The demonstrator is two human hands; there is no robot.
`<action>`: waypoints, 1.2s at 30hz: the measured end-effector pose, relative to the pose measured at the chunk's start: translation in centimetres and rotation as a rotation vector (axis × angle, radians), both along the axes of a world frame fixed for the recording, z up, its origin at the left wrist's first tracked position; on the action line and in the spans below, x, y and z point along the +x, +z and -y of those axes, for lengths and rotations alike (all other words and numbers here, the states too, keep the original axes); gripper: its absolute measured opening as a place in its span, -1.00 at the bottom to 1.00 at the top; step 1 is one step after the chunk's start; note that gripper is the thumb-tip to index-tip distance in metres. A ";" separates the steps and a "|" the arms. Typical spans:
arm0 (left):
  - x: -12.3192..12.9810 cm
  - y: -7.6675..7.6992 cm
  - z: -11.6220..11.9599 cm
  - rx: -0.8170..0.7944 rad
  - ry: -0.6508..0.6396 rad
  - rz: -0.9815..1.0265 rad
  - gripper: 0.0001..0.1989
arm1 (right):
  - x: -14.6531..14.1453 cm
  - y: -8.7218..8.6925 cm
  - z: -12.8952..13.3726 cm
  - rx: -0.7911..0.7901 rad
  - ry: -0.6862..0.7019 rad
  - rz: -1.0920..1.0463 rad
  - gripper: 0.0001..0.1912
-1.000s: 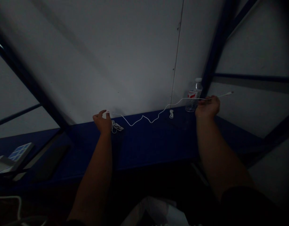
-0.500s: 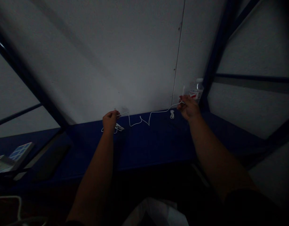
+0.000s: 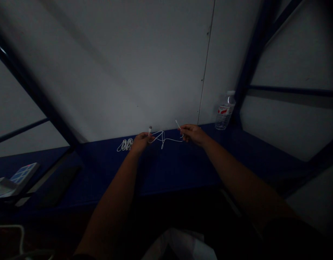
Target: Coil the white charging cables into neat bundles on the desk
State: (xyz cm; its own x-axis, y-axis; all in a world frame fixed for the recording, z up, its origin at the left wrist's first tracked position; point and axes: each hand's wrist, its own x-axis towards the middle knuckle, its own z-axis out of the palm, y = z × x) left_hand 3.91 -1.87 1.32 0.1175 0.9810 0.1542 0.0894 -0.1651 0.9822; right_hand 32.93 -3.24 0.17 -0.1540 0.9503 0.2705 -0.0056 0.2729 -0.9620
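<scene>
A thin white cable (image 3: 170,139) hangs slack and loosely looped between my two hands, over the blue shelf (image 3: 177,166). My left hand (image 3: 142,141) pinches the end with a metal-tipped plug, which points up. In my right hand (image 3: 192,133) is the other end, its slim white tip slanting up and left. Several coiled white cables (image 3: 125,144) lie on the shelf just left of my left hand, partly behind it.
A clear plastic bottle (image 3: 224,111) with a red and white label stands at the back right by a blue post. At the far left lie a blue-and-white box (image 3: 24,175) and a dark flat object (image 3: 59,184). A pale wall rises behind.
My hands have come closer together, the right one moving left away from the bottle and the left one slightly right. The cable between them has gone slacker. The small coil near my right hand no longer shows.
</scene>
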 end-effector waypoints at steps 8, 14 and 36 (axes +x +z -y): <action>1.1 0.2 1.2 0.273 0.051 -0.274 -0.68 | -2.8 0.3 0.8 0.259 -0.101 0.110 -0.62; 2.3 0.2 2.2 0.109 -0.193 -0.068 -0.72 | -4.4 -0.6 1.1 0.155 0.049 0.134 -0.61; 2.5 0.9 3.3 -0.029 -0.435 -0.063 -0.81 | -4.8 0.4 3.2 0.145 0.216 0.345 -0.64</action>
State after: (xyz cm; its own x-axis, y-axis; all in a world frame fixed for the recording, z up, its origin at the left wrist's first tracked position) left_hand 6.39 -5.16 2.19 0.5289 0.8419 0.1069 0.0779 -0.1735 0.9817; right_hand 28.12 -6.42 0.60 -0.4501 0.8422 0.2968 0.2382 0.4336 -0.8690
